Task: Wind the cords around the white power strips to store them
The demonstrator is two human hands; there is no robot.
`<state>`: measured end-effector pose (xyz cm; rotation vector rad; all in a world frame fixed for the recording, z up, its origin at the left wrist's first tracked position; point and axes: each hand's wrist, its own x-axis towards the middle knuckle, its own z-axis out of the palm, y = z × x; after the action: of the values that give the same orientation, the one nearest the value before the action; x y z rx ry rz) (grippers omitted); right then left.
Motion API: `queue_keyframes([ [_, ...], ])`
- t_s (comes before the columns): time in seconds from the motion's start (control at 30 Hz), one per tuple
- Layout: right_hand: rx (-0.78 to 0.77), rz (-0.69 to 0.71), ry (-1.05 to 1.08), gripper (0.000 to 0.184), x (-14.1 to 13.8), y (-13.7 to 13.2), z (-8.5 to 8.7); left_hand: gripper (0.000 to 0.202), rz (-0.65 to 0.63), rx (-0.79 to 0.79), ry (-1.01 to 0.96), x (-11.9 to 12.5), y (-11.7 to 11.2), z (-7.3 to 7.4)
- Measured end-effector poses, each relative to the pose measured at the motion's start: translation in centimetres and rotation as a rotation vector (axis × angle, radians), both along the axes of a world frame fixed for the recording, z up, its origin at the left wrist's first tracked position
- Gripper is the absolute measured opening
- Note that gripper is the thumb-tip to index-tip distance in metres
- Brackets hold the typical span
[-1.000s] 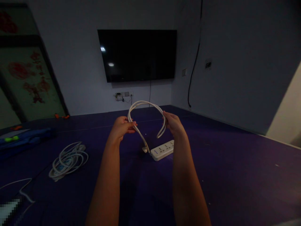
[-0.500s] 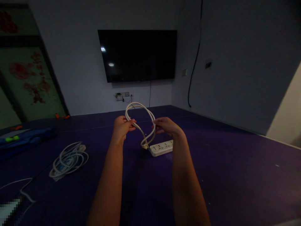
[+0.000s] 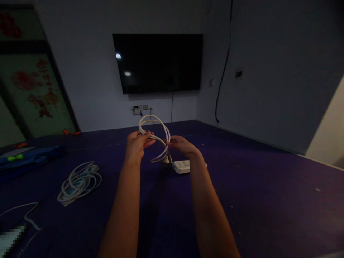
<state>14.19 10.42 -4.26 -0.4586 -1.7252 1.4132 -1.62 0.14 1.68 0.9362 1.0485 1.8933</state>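
A white power cord [image 3: 163,125] is held up in loose loops between my two hands. My left hand [image 3: 136,143] is closed on the left side of the coil, thumb on top. On the right side, my right hand [image 3: 182,145] pinches the loops between thumb and fingers. The cord runs down to a white power strip [image 3: 182,167] lying on the purple floor, its right part hidden behind my right forearm. Just left of the strip, the plug [image 3: 166,159] hangs below the loops.
A second coiled white cord [image 3: 80,184] lies on the floor at the left. Beyond it is a blue cloth heap [image 3: 40,156] with a yellow-green item [image 3: 15,157]. A television [image 3: 161,64] hangs on the far wall, and a black cable [image 3: 221,84] dangles at the right.
Both hands have shifted slightly left with the cord, the right one more, bringing them closer together. The coil has become narrower, and the strip's near end has shifted a little.
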Motion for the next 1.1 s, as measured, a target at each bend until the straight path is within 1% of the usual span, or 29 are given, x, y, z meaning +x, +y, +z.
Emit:
queue_keyframes([
  [0.07, 0.020, 0.063, 0.039, 0.025, -0.2, -0.1, -0.2, 0.015, -0.011, 0.013, -0.047, 0.0, -0.1, 0.1],
  [0.13, -0.005, 0.135, 0.063, 0.032, -0.4, -0.4, -0.4, 0.015, -0.021, 0.022, -0.089, -0.1, -0.1, 0.2],
  [0.2, -0.041, 0.171, 0.085, 0.037, -0.6, -0.7, -0.4, 0.014, -0.024, 0.028, -0.113, -0.2, -0.1, 0.2],
  [0.33, -0.094, 0.160, 0.130, 0.038, -0.9, -0.7, -0.2, 0.013, -0.036, 0.044, -0.095, -0.8, 0.0, 0.0],
  [0.43, -0.090, 0.142, 0.149, 0.037, -1.2, -0.6, -0.1, 0.012, -0.049, 0.058, -0.052, -1.1, 0.1, -0.2],
  [0.5, -0.070, 0.116, 0.173, 0.038, -1.3, -0.5, -0.1, 0.013, -0.058, 0.062, -0.001, -1.2, 0.1, -0.2],
  [0.57, -0.046, 0.075, 0.204, 0.039, -1.3, -0.3, 0.0, 0.015, -0.022, 0.032, 0.090, -1.3, 0.0, -0.2],
  [0.67, 0.000, 0.002, 0.258, 0.039, -1.1, 0.0, 0.0, 0.028, 0.120, -0.108, 0.325, -1.4, -0.3, -0.3],
  [0.7, 0.016, -0.019, 0.280, 0.039, -1.1, 0.0, 0.0, 0.033, 0.131, -0.189, 0.416, -1.4, -0.4, -0.3],
  [0.73, 0.029, -0.036, 0.303, 0.039, -1.0, 0.1, 0.1, 0.041, 0.096, -0.290, 0.499, -1.3, -0.4, -0.5],
  [0.8, 0.048, -0.059, 0.337, 0.039, -1.0, 0.1, 0.1, 0.063, -0.072, -0.508, 0.599, -0.9, -0.3, -0.9],
  [0.83, 0.055, -0.065, 0.346, 0.040, -1.0, 0.1, 0.2, 0.073, -0.160, -0.594, 0.606, -0.6, -0.1, -1.3],
  [0.87, 0.061, -0.068, 0.349, 0.040, -1.0, 0.1, 0.2, 0.081, -0.231, -0.645, 0.588, -0.3, 0.2, -1.6],
  [0.93, 0.076, -0.071, 0.350, 0.040, -1.1, 0.1, 0.2, 0.087, -0.304, -0.640, 0.507, 0.4, 0.9, -2.3],
  [1.03, 0.099, -0.090, 0.368, 0.040, -1.3, 0.1, 0.1, 0.088, -0.363, -0.536, 0.318, 1.0, 2.1, -3.0],
  [1.1, 0.110, -0.100, 0.381, 0.040, -1.5, 0.1, 0.1, 0.089, -0.422, -0.458, 0.172, 1.1, 2.7, -3.2],
])
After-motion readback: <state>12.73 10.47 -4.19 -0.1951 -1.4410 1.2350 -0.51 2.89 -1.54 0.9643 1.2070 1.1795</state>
